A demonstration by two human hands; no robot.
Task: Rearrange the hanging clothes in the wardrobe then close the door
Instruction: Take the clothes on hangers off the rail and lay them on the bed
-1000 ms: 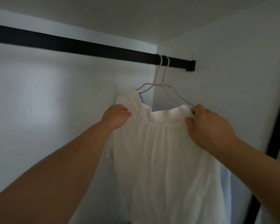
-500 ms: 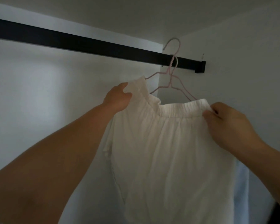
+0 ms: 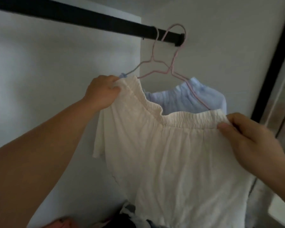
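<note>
The white garment (image 3: 171, 153) I hold is thin, crinkled matt cloth with a gathered elastic band. Behind it, the pale blue garment (image 3: 179, 99) looks like soft cloth. The pink hangers (image 3: 169, 69) are thin, smooth wire; the rail (image 3: 72, 15) is matt black.

White garment (image 3: 171, 153): lower part runs off the bottom edge, hem not visible; it covers the lower arms of its pink hanger (image 3: 174, 66). Whether that hanger's hook sits on the black rail (image 3: 72, 15) or just off its end, cannot tell. Light blue garment (image 3: 187, 97): mostly hidden behind the white one, only the top shows. Rail cut off at the left edge. Left hand (image 3: 102, 92): fingertips buried in the waistband. Right hand (image 3: 252, 142): fingers hidden behind the fabric, only the thumb shows. Dark and pink heap at the bottom edge (image 3: 105, 221): blurred, cropped, unidentifiable. Wardrobe door frame (image 3: 273, 55) cut by the right edge, blurred.
</note>
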